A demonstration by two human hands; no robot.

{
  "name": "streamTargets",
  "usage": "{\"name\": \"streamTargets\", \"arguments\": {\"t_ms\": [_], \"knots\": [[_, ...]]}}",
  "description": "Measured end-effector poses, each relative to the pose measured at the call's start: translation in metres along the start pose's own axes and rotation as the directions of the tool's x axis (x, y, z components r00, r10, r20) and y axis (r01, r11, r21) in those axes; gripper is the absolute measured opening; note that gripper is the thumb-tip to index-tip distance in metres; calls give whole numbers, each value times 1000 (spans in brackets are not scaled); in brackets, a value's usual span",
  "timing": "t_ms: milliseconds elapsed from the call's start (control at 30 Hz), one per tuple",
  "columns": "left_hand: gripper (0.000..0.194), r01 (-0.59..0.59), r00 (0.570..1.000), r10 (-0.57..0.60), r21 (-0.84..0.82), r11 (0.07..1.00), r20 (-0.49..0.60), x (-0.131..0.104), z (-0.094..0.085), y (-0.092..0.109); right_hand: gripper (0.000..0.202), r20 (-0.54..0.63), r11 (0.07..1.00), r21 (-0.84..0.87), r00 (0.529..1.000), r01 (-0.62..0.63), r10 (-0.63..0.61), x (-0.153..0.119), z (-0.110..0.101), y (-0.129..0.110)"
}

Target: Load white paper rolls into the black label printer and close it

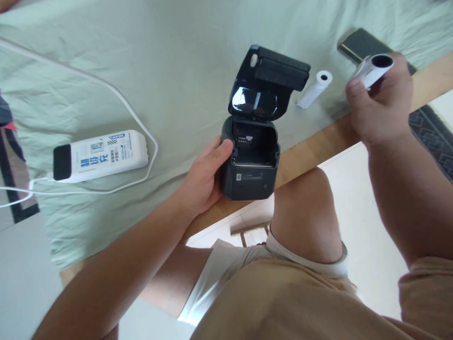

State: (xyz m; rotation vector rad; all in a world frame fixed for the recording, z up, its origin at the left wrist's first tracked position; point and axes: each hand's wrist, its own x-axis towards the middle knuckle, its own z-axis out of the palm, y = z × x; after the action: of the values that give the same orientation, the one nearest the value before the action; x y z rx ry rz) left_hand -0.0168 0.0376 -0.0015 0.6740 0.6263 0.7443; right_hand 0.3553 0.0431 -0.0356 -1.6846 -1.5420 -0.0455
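Observation:
My left hand (210, 172) grips the left side of a small black label printer (249, 184) and holds it near the table's front edge. The printer's lid (269, 80) stands raised, and its paper bay shows nothing inside. Over on the right, my right hand (384, 101) is closed around a white label roll (371, 71) with a wide dark core. Its far end is hidden by my fingers. Between the printer and that hand, a thinner white paper roll (314, 89) lies on the pale green cloth (184, 71).
A white power bank (102, 156) with blue print lies at the left, a white cable (123, 101) looping around it. Behind my right hand is a dark flat object (364, 45). The wooden table edge (304, 148) runs in front of my legs.

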Motion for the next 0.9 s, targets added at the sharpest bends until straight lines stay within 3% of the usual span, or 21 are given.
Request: {"name": "streamTargets", "arguments": {"t_ms": [67,167,233,333,367,500,667,800,900], "knots": [[25,9,1000,-9,12,1000,-13,0,0,0,31,-29,989,-94,993,-115,113,8,2,-2],[26,18,1000,-17,16,1000,-26,-1,1,1,48,63,950,-236,973,-203,223,12,4,-10],[27,18,999,-18,4,1000,-29,-1,1,1,51,81,954,-276,986,-120,148,7,1,-22],[27,43,998,-43,5,999,-48,-1,2,3,44,-25,953,-278,991,120,-132,-6,-2,-51],[27,55,997,-54,6,998,-51,-1,2,3,41,-24,953,-261,986,151,-163,-9,-1,-62],[29,52,997,-52,12,999,-51,-2,1,3,50,147,935,-306,979,179,-139,-12,17,-91],[26,19,1000,-19,18,1000,-12,-2,-1,0,52,256,926,-376,965,45,57,-4,36,-92],[23,41,999,-41,-19,999,19,-1,-3,1,51,241,964,-173,958,202,-158,-19,36,-87],[22,47,999,-47,-16,999,13,-1,-4,1,51,133,956,-33,949,292,-285,-33,38,-83]]}}
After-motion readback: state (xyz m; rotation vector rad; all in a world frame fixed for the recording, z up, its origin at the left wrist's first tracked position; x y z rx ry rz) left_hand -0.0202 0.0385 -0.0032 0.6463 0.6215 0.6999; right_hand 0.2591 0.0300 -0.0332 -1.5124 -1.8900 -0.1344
